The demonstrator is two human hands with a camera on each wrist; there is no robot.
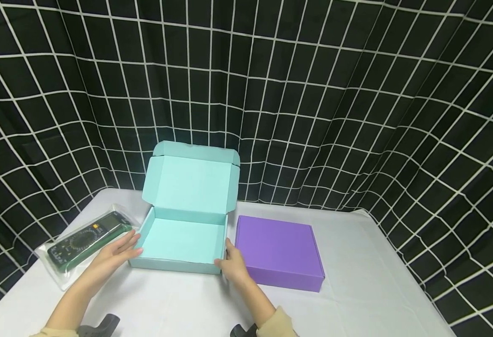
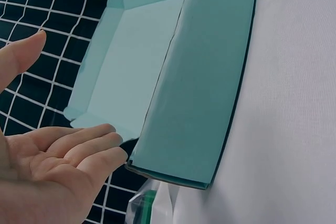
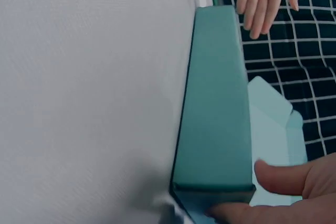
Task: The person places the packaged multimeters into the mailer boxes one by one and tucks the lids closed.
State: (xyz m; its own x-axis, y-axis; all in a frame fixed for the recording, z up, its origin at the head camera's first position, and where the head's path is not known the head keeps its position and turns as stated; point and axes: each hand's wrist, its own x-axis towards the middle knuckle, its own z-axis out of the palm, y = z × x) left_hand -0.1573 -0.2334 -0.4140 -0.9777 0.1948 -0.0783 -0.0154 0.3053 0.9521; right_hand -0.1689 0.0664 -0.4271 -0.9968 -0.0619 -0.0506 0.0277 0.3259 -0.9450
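Observation:
A teal cardboard mailer box (image 1: 175,266) lies on the table with its lid (image 1: 193,185) raised at the back and its inside bare. At the front right corner, my right hand (image 1: 235,267) grips the side wall. Its thumb (image 3: 278,178) lies over the top edge, and its other fingers are on the outer side. My left hand (image 1: 113,255) is held with straight fingers by the box's left side. In the left wrist view, its fingertips (image 2: 116,156) come close to the box corner; whether they touch, I cannot tell.
Left of the box lies a multimeter (image 1: 84,239) in a clear plastic bag, partly behind my left hand. A closed purple box (image 1: 278,248) stands just right of my right hand. White cloth covers the table (image 1: 368,276), and a black gridded curtain (image 1: 271,93) hangs behind.

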